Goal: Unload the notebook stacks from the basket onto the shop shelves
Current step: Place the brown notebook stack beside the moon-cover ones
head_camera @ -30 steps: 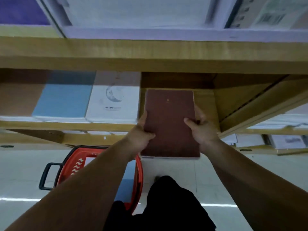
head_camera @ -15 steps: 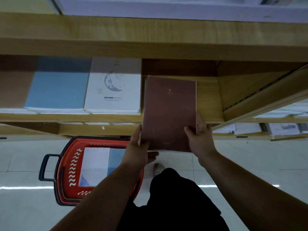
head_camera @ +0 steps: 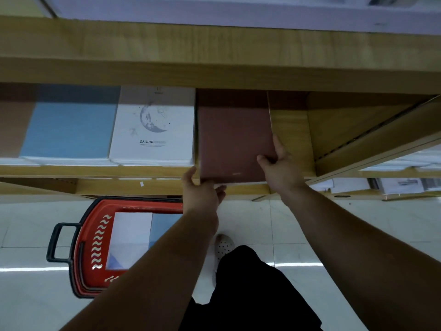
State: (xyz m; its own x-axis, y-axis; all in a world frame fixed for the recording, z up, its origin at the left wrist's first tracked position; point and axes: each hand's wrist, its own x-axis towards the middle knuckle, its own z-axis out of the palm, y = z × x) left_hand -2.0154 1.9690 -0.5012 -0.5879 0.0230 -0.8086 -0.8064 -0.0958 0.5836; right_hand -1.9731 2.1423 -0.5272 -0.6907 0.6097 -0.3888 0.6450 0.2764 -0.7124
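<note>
One legible word, "DARING", on the white notebook. Left hand and right hand grip the brown stack on the shelf.

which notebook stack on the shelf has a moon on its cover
The white stack, lying between the plain blue stack and the brown stack that both hands hold.

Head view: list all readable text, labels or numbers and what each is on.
"DARING" on the white moon-print notebook on the shelf; the paler word right after it is too faint to read.
Fine print under that word: too small to read.
Small mark at the top of that same cover: blurred.
Small white tag on the shelf edge: nothing legible.
Stock on the lower right shelves: print blurred.
Maroon notebook stack, red basket: no text, only wavy marks.
</note>
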